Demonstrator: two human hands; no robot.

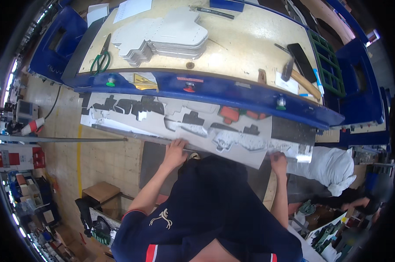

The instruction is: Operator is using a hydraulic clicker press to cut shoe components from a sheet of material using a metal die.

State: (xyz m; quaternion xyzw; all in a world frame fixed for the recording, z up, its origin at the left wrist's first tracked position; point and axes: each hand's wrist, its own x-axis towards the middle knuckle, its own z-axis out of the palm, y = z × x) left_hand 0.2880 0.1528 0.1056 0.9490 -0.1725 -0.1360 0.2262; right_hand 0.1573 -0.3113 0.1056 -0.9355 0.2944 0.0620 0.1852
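Observation:
I hold a long grey cardboard sheet [184, 126] full of cut-out holes, low in front of a blue-edged workbench [232, 89]. My left hand [174, 150] grips the sheet's near edge at the middle. My right hand [279, 162] grips the same edge further right. The sheet hangs tilted below the bench front, and dark and orange parts show through its holes. A stack of white die-cut cardboard blanks [162, 37] lies on the bench top above it.
On the bench top lie green-handled scissors [101, 59], a hammer [300, 78], a black flat device [302, 56] and papers [132, 8]. Blue plastic crates [58, 41] flank the bench. A white sack [332, 166] and another person [367, 198] are at right. A cardboard box [101, 192] stands on the tiled floor.

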